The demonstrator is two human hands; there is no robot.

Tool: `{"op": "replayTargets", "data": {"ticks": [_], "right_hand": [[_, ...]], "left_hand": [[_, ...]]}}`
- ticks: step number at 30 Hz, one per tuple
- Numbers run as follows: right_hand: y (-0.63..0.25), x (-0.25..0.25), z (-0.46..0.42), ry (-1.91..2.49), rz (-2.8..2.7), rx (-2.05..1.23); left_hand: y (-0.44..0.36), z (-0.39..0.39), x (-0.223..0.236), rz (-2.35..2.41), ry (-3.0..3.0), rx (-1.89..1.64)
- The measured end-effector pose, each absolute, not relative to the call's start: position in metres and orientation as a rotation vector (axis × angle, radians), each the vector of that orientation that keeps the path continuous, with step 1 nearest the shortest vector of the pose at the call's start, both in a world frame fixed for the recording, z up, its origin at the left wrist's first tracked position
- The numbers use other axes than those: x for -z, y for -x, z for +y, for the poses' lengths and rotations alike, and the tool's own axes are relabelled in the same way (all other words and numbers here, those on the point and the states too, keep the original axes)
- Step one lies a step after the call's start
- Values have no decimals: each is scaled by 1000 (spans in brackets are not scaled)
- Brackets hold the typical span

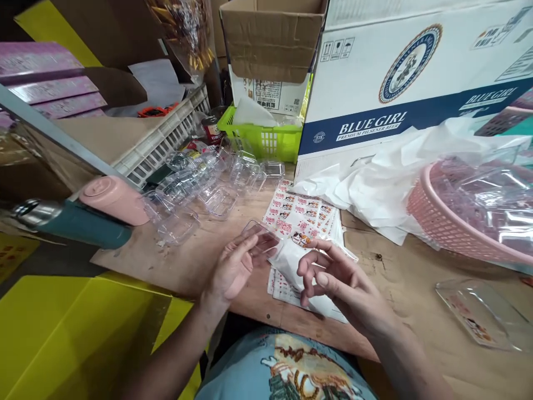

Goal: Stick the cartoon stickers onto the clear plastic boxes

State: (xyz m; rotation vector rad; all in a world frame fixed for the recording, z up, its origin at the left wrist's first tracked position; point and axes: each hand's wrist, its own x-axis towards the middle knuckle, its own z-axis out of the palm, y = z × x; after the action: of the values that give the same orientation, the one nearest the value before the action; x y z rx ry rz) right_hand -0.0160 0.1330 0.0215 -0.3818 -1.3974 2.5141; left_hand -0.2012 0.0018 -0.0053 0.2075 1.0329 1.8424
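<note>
A small clear plastic case (261,238) is pinched between the thumb and fingertips of the left hand (231,268), just above the wooden table (400,278). The fingers of the right hand (333,278) are curled loosely and spread, closed on nothing that can be made out, though their tips rest on or just over a white backing sheet (291,261) lying at 9 o'clock from them. Under and beyond that sheet, at 12 o'clock from the hands, a printed sticker sheet (302,214) is spread flat. Judged from this, a sticker is being picked for the held case; the next move would call for a fine peel with the right fingertips and a square placing on the case. At 11 o'clock, a heap of empty clear cases (200,183) is piled. At 3 o'clock a finished case (478,314) lies, with a pink basket (441,228) beyond.
</note>
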Motion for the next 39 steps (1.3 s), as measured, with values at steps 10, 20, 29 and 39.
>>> {"op": "replayTargets", "data": {"ticks": [10,20,29,39], "right_hand": [[8,-9,120,384,-1136,-2677],[9,-2,121,420,-1135,-2696],[10,1,121,487,-1140,-2702],[13,2,122,511,-1162,-2676]], "left_hand": [[163,33,12,948,-257,-1864],[160,33,14,972,-257,-1864],[160,34,13,972,-276,-1852],[162,32,15,984,-276,-1847]]}}
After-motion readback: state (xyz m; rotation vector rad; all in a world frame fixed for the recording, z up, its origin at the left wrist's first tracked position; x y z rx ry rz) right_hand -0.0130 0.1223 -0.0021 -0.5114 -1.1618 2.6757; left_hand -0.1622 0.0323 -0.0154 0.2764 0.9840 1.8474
